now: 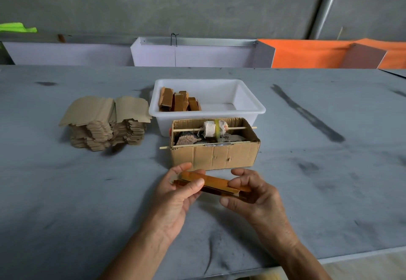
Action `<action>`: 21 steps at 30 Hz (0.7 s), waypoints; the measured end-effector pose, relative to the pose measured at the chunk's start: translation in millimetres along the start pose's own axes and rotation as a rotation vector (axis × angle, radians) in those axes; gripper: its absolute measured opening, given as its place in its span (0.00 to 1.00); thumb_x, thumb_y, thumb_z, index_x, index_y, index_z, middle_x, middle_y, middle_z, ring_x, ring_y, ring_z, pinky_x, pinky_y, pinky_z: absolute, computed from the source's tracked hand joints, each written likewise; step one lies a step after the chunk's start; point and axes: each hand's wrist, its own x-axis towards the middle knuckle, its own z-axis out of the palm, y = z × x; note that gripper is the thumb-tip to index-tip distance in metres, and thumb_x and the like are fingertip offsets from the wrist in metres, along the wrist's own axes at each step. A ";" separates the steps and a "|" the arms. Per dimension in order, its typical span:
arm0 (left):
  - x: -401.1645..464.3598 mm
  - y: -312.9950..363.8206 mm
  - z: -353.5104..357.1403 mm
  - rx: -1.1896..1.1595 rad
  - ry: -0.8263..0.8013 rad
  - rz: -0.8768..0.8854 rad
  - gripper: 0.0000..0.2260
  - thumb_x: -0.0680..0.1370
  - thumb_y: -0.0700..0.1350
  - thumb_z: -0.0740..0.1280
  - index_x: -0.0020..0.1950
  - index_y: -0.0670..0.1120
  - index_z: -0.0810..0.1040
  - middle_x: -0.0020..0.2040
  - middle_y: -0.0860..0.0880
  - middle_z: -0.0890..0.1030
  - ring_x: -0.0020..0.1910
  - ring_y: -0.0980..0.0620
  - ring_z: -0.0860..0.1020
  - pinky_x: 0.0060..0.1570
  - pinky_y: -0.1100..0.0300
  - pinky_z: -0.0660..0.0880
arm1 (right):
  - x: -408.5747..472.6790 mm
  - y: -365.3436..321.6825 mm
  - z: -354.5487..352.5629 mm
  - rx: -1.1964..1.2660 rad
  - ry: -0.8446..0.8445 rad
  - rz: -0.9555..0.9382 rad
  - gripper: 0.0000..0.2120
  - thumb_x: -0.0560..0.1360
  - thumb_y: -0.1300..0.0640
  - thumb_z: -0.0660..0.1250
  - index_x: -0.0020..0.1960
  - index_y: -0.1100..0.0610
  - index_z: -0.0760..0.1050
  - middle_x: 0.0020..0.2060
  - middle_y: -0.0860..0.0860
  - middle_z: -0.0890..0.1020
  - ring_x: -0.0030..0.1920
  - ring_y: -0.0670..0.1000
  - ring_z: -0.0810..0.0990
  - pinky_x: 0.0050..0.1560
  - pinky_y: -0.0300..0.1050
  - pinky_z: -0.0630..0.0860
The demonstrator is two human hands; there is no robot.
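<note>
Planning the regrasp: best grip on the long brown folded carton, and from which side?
Grip it near its two short ends, one from each side, as the left hand and right hand do: the carton is long, flat and lies crosswise, so its ends face the hands.

Left hand (175, 200): bare from fingertips to wrist. Its palm side shows creases at the thumb base and across the heel. Fingers (194, 184) are broad with rounded tips.

Right hand (257, 200): bare. The back shows wrinkled skin over the knuckles and faint tendon ridges running to the wrist.

Left forearm (140, 255): bare down to the lower frame edge, lean, with a shallow groove at the wrist.

Right forearm (301, 257): bare down to the lower frame edge, of like build.

Fingernails: too blurred to assess.
</note>
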 end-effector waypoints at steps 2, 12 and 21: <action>-0.1 -0.3 0.2 0.016 -0.007 0.017 0.23 0.61 0.32 0.68 0.55 0.41 0.74 0.45 0.40 0.83 0.43 0.50 0.83 0.45 0.58 0.77 | 0.0 0.5 1.1 0.021 0.018 0.021 0.11 0.56 0.60 0.77 0.37 0.54 0.82 0.55 0.54 0.77 0.54 0.49 0.79 0.45 0.39 0.78; -1.0 -0.7 0.3 0.048 -0.005 0.064 0.25 0.60 0.31 0.69 0.56 0.42 0.75 0.46 0.39 0.84 0.45 0.49 0.83 0.45 0.60 0.80 | 0.0 6.8 6.6 0.170 0.085 0.141 0.09 0.59 0.63 0.75 0.39 0.56 0.83 0.42 0.53 0.84 0.41 0.50 0.82 0.42 0.39 0.79; 0.2 2.1 -2.3 0.164 0.081 -0.024 0.11 0.71 0.27 0.66 0.45 0.41 0.78 0.37 0.44 0.81 0.36 0.49 0.81 0.31 0.62 0.78 | -0.1 4.8 6.2 0.150 0.086 0.180 0.12 0.59 0.63 0.75 0.42 0.58 0.82 0.41 0.54 0.84 0.43 0.53 0.83 0.42 0.40 0.79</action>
